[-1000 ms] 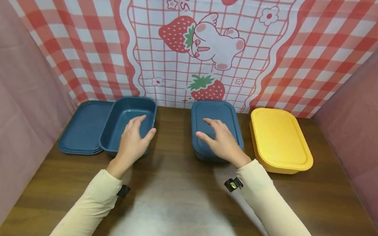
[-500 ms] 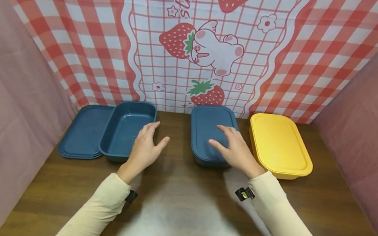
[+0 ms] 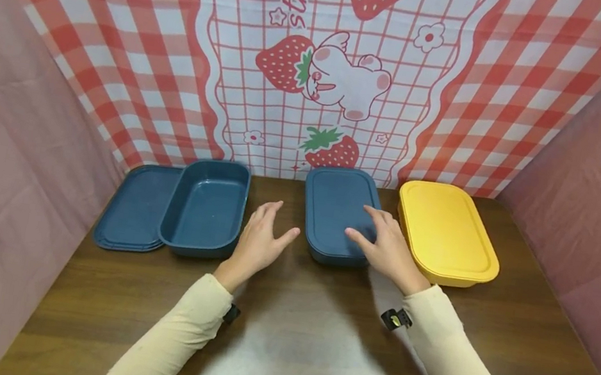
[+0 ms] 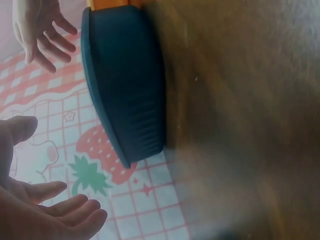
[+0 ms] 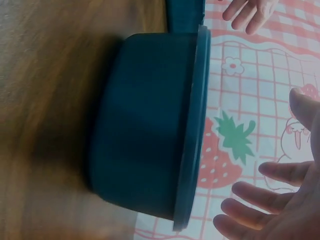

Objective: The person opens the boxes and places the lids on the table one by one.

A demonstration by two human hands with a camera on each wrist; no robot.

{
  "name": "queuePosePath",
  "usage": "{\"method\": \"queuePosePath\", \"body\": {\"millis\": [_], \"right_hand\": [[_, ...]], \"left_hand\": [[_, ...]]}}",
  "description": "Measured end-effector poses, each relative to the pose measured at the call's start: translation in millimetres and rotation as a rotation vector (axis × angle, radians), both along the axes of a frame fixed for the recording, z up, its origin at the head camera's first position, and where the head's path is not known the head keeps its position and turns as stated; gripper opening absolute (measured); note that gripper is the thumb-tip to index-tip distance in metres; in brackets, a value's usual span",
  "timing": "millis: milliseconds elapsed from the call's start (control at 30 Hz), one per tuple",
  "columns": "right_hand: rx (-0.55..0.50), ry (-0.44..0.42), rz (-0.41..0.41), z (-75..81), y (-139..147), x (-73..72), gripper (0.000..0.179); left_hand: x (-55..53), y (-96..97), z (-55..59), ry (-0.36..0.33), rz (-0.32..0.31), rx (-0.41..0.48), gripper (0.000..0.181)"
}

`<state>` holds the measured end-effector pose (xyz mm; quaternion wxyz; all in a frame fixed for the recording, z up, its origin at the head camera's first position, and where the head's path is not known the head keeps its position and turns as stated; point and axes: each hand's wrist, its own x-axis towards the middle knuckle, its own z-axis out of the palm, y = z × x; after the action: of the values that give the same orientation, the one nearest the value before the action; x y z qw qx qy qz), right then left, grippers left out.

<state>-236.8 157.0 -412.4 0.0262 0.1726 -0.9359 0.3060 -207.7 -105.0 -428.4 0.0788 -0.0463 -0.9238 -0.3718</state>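
- The lidded blue box (image 3: 332, 208) sits on the wooden table (image 3: 276, 352) by the patterned cloth (image 3: 348, 65), its long axis running from the cloth towards the person, one short end facing them.
- Left hand (image 3: 258, 243): fingers spread and curved, holding nothing, between that box and the lidless blue box (image 3: 211, 200).
- Right hand (image 3: 389, 250): likewise spread, above the lid's right edge, near the yellow box (image 3: 448, 232).

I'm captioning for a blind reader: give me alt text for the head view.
The right hand hovers over a lidded blue box, the left hand between it and an open blue box. On the table, a blue lid lies far left and a yellow box far right.
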Motion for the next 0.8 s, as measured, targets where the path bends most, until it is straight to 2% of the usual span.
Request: {"method": "queuePosePath", "body": {"millis": [333, 500, 800], "right_hand": [[-0.024, -0.015, -0.083, -13.8, 8, 0.9, 0.075], [-0.046, -0.064, -0.138, -21.3, 11, 0.7, 0.080], [-0.105, -0.135, -0.202, -32.6, 18, -1.5, 0.083]], "left_hand": [[-7.9, 16.8, -13.0, -0.050, -0.021, 0.008, 0.072], [-12.8, 25.6, -16.6, -0.082, -0.032, 0.016, 0.074], [-12.8, 37.2, -25.7, -0.173, -0.050, 0.028, 0.078]]}}
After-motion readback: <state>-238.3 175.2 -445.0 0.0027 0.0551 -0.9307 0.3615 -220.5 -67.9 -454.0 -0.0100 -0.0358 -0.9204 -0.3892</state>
